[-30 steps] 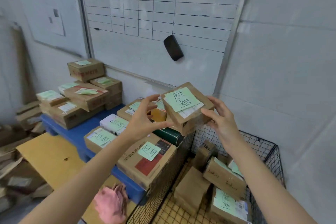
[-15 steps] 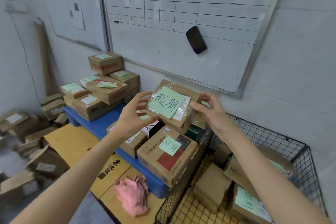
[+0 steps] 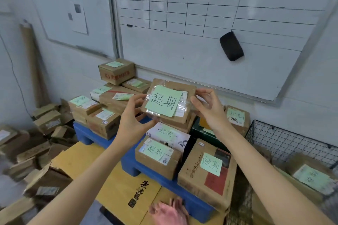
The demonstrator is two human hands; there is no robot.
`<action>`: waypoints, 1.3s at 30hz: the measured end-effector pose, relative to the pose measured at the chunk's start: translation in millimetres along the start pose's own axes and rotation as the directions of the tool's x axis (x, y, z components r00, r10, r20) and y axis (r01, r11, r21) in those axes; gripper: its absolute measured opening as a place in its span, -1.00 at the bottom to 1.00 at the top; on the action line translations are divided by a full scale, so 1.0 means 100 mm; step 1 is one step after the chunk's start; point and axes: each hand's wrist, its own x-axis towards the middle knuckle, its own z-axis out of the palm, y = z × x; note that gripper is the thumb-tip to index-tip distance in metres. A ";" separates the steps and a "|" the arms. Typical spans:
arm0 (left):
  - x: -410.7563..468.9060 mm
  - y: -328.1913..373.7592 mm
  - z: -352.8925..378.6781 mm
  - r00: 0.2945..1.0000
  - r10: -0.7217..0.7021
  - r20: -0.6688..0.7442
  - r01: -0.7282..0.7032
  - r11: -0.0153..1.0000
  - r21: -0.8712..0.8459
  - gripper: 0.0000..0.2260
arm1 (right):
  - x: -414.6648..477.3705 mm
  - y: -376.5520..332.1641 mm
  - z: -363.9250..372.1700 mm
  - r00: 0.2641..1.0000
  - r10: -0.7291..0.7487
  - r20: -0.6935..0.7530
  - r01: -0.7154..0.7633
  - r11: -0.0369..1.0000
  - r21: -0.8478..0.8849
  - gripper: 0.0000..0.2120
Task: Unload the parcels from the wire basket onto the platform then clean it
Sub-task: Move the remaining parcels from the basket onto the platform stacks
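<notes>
With fingers (image 3: pixel 141 97) curled on either side, gripping a flat brown cardboard parcel with a pale green handwritten note (image 3: pixel 162 103): left hand (image 3: pixel 131 118) on its left edge with thumb beneath, right hand (image 3: pixel 210 109) on its right edge. Held tilted toward the camera, above the crowded middle of the blue plastic platform (image 3: pixel 128 161), just behind a white box with a green note (image 3: pixel 170 136). Cannot tell whether resting on anything yet.

Carried across within the last second: a moment ago up over the corner of the black wire basket (image 3: pixel 285 140), now well clear of it to the left and lower, over the platform's load. Both hands on it throughout the move.

Judged as the end of one transfer — only lowering and letting go left for this parcel. Little bare blue showing near the middle, so probably to be stacked on top; worth setting flat to avoid a slide. Several brown taped parcels (image 3: pixel 311 175) lying in the basket, so unloading far from finished, and cleaning not yet begun — crumpled pink cloth (image 3: pixel 168 212) lying untouched by the yellow cardboard sheet (image 3: pixel 120 188) at the platform's front.
</notes>
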 end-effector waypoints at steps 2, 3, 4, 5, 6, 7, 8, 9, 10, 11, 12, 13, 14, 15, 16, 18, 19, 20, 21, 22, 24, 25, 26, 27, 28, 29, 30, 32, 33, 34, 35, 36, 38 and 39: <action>0.07 -0.11 -0.14 1.000 -0.007 0.002 0.007 1.000 -0.012 -0.40 | 0.04 0.01 0.19 1.000 -0.004 -0.004 0.004 0.999 -0.032 -0.56; 0.09 -0.16 -0.18 1.000 -0.005 0.002 0.005 1.000 -0.017 -0.40 | 0.06 0.02 0.26 1.000 -0.007 -0.003 0.007 0.999 -0.047 -0.62; 0.11 -0.21 -0.22 1.000 0.000 -0.001 0.000 1.000 -0.019 -0.40 | 0.08 0.05 0.31 1.000 -0.007 0.002 0.007 0.998 -0.064 -0.68; 0.13 -0.26 -0.24 1.000 0.005 -0.005 -0.005 1.000 -0.014 -0.40 | 0.09 0.06 0.35 1.000 0.000 0.013 0.001 0.996 -0.086 -0.70; 0.15 -0.30 -0.26 1.000 0.010 -0.008 -0.010 1.000 -0.005 -0.39 | 0.12 0.09 0.38 1.000 0.016 0.023 -0.013 0.994 -0.110 -0.68; 0.17 -0.35 -0.28 1.000 0.015 -0.008 -0.014 1.000 0.004 -0.39 | 0.15 0.11 0.39 0.999 0.038 0.038 -0.033 0.991 -0.128 -0.63; 0.19 -0.40 -0.29 1.000 0.019 -0.004 -0.019 1.000 0.013 -0.40 | 0.19 0.14 0.40 0.996 0.065 0.058 -0.056 0.989 -0.138 -0.56; 0.22 -0.44 -0.30 1.000 0.023 0.005 -0.023 1.000 0.020 -0.39 | 0.22 0.17 0.40 0.993 0.091 0.077 -0.079 0.987 -0.142 -0.50; 0.24 -0.50 -0.32 1.000 0.024 0.020 -0.025 0.999 0.029 -0.38 | 0.24 0.20 0.40 0.989 0.115 0.095 -0.101 0.985 -0.139 -0.46; 0.25 -0.54 -0.33 0.999 0.025 0.040 -0.027 0.999 0.042 -0.36 | 0.26 0.24 0.40 0.985 0.138 0.107 -0.123 0.983 -0.138 -0.44; 0.26 -0.60 -0.33 0.998 0.025 0.061 -0.028 0.998 0.059 -0.34 | 0.29 0.28 0.39 0.980 0.158 0.117 -0.142 0.980 -0.141 -0.44; 0.27 -0.64 -0.32 0.996 0.017 0.084 -0.023 0.997 0.076 -0.32 | 0.31 0.33 0.38 0.976 0.180 0.124 -0.162 0.976 -0.144 -0.46; 0.27 -0.68 -0.31 0.995 0.005 0.105 -0.014 0.996 0.088 -0.30 | 0.33 0.37 0.36 0.970 0.207 0.129 -0.188 0.971 -0.145 -0.49; 0.29 -0.71 -0.29 0.992 -0.006 0.126 -0.006 0.995 0.098 -0.28 | 0.34 0.40 0.34 0.964 0.230 0.134 -0.211 0.967 -0.144 -0.53; 0.31 -0.74 -0.27 0.988 -0.015 0.153 -0.001 0.994 0.107 -0.25 | 0.36 0.45 0.30 0.959 0.248 0.136 -0.228 0.963 -0.147 -0.56; 0.38 -0.78 -0.22 0.975 -0.017 0.221 -0.014 0.991 0.136 -0.22 | 0.38 0.53 0.22 0.956 0.265 0.125 -0.246 0.958 -0.148 -0.60; 0.42 -0.80 -0.19 0.968 -0.007 0.251 -0.033 0.988 0.153 -0.21 | 0.39 0.57 0.18 0.956 0.269 0.116 -0.252 0.957 -0.145 -0.61; 0.46 -0.81 -0.15 0.962 0.007 0.275 -0.055 0.985 0.167 -0.21 | 0.39 0.60 0.13 0.956 0.273 0.110 -0.256 0.956 -0.145 -0.61; 0.49 -0.82 -0.11 0.956 0.023 0.292 -0.078 0.981 0.176 -0.21 | 0.41 0.63 0.08 0.956 0.275 0.104 -0.258 0.954 -0.149 -0.60; 0.52 -0.83 -0.05 0.950 0.040 0.311 -0.102 0.977 0.187 -0.20 | 0.42 0.67 0.03 0.955 0.278 0.101 -0.261 0.953 -0.156 -0.59; 0.57 -0.86 0.06 0.928 0.077 0.365 -0.162 0.965 0.207 -0.17 | 0.43 0.73 -0.06 0.953 0.288 0.093 -0.270 0.948 -0.170 -0.59; 0.59 -0.89 0.11 0.913 0.095 0.396 -0.191 0.958 0.212 -0.16 | 0.44 0.76 -0.11 0.952 0.294 0.090 -0.275 0.944 -0.180 -0.59; 0.61 -0.92 0.16 0.899 0.106 0.424 -0.214 0.953 0.216 -0.14 | 0.45 0.79 -0.15 0.950 0.301 0.085 -0.280 0.940 -0.194 -0.58; 0.64 -0.96 0.21 0.888 0.107 0.447 -0.225 0.949 0.220 -0.12 | 0.46 0.81 -0.19 0.948 0.308 0.079 -0.287 0.935 -0.208 -0.58; 0.67 -1.01 0.26 0.882 0.101 0.461 -0.225 0.948 0.224 -0.10 | 0.47 0.84 -0.22 0.945 0.319 0.071 -0.297 0.928 -0.226 -0.56; 0.70 -1.05 0.30 0.878 0.093 0.470 -0.221 0.949 0.225 -0.09 | 0.49 0.86 -0.24 0.942 0.328 0.063 -0.305 0.922 -0.238 -0.55; 0.74 -1.10 0.34 0.875 0.090 0.476 -0.218 0.951 0.220 -0.09 | 0.51 0.88 -0.26 0.941 0.334 0.057 -0.310 0.917 -0.249 -0.54; 0.81 -1.19 0.42 0.866 0.094 0.492 -0.222 0.953 0.207 -0.11 | 0.56 0.93 -0.30 0.938 0.344 0.043 -0.320 0.907 -0.274 -0.53; 0.86 -1.23 0.46 0.862 0.099 0.498 -0.224 0.954 0.199 -0.12 | 0.58 0.96 -0.31 0.938 0.346 0.036 -0.321 0.900 -0.294 -0.52; 0.91 -1.28 0.49 0.859 0.100 0.503 -0.222 0.956 0.190 -0.14 | 0.61 0.98 -0.32 0.940 0.341 0.025 -0.315 0.891 -0.326 -0.51; 0.97 -1.33 0.51 0.856 0.097 0.508 -0.217 0.959 0.183 -0.16 | 0.64 1.01 -0.33 0.944 0.329 0.007 -0.303 0.878 -0.371 -0.50; 1.03 -1.38 0.53 0.853 0.091 0.513 -0.211 0.961 0.180 -0.18 | 0.67 1.04 -0.35 0.950 0.313 -0.013 -0.289 0.860 -0.421 -0.50; 1.17 -1.49 0.57 0.844 0.074 0.531 -0.198 0.963 0.180 -0.22 | 0.72 1.09 -0.39 0.961 0.271 -0.058 -0.263 0.825 -0.501 -0.49; 1.24 -1.55 0.59 0.841 0.063 0.538 -0.185 0.967 0.177 -0.23 | 0.75 1.10 -0.40 0.965 0.249 -0.076 -0.251 0.812 -0.527 -0.50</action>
